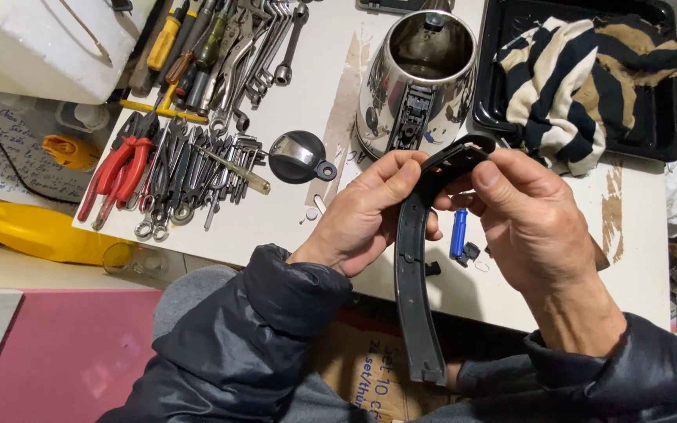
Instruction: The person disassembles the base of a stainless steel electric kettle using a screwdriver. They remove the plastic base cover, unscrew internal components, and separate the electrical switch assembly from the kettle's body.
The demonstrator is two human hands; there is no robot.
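Held up over the near edge of the surface point(291, 227): a long black plastic handle point(411, 274), curved at the top and running down toward the lap, both hands on its upper end. Left hand point(366, 215) closed round the strip just below the bend, thumb on top; right hand point(526, 219) pinching the looped top end between thumb and fingers. Probably light and fairly stiff, a thin moulded part with some flex along its length; likely smooth rather than slippery, and liable to snap at small clips if bent hard. Best taken near the top bend, as now, or at mid-length for balance. Just behind, a steel kettle point(421, 86) without lid or handle, upright, a black slot down its side. Left of it a round lid point(298, 157), then a spread of pliers point(119, 176), wrenches point(264, 47) and screwdrivers point(178, 39). Small blue part point(458, 233) and loose bits under the hands. At right a black tray point(660, 133) holding a striped cloth point(581, 78). White surface, scuffed with tape marks; yellow bottle point(33, 231) and pink floor lower left; cramped work corner.
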